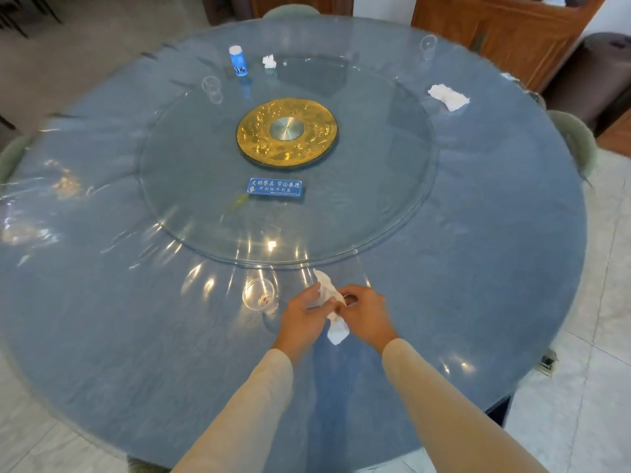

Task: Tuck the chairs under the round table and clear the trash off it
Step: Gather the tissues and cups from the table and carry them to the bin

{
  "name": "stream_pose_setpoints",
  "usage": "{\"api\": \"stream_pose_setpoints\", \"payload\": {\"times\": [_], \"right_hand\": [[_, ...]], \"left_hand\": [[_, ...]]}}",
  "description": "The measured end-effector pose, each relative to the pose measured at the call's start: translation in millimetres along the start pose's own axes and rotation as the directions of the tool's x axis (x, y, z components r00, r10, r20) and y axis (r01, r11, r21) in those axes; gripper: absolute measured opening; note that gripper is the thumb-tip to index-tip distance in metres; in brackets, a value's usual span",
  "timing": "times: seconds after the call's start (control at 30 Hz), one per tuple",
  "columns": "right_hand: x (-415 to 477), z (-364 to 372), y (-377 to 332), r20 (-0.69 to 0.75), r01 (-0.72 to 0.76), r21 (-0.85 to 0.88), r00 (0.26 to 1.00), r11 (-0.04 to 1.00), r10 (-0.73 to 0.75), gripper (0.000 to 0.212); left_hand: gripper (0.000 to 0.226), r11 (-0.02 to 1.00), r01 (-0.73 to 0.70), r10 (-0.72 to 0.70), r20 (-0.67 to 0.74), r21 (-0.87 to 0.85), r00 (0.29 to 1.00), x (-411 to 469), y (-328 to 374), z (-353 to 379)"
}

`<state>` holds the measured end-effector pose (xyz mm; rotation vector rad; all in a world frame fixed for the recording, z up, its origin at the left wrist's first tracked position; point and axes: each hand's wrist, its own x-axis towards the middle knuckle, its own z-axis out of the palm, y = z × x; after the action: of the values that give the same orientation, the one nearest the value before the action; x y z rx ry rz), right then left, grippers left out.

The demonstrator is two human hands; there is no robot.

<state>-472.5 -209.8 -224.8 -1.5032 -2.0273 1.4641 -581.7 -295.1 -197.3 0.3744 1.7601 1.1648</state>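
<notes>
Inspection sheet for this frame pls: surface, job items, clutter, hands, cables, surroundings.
Surface: round table under a clear plastic cover. A glass turntable sits mid-table with a gold hub and a blue sign.
Job's things: near tissue, far tissue, right tissue. Clear near cup, far-left cup, far-right cup. Chair backs show at the rim: far chair, right chair, left chair.
Clutter: blue canister with a white lid, upright.
Hands: left hand and right hand both hold the near tissue.
Cables: nothing seen.
Surroundings: wooden cabinet, tiled floor.
</notes>
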Motion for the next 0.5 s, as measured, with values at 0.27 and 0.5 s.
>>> {"api": "stream_pose_setpoints", "payload": {"times": [0.27, 0.5], "right_hand": [[-14.5, 39.1, -77.3, 0.299, 0.096, 0.212, 0.941, 0.973, -0.158, 0.039], [-13.6, 105.2, -107.5, 0.061, 0.168, -0.301, 0.986, 0.939, -0.156, 0.091]], "left_hand": [[0.017, 0.976, -0.013, 0.027, 0.061, -0.217, 0.998, -16.1, 20.7, -95.7], [0.018, 0.976, -0.020, -0.008, -0.128, -0.217, 0.992, -21.1, 8.7, -207.1]]}}
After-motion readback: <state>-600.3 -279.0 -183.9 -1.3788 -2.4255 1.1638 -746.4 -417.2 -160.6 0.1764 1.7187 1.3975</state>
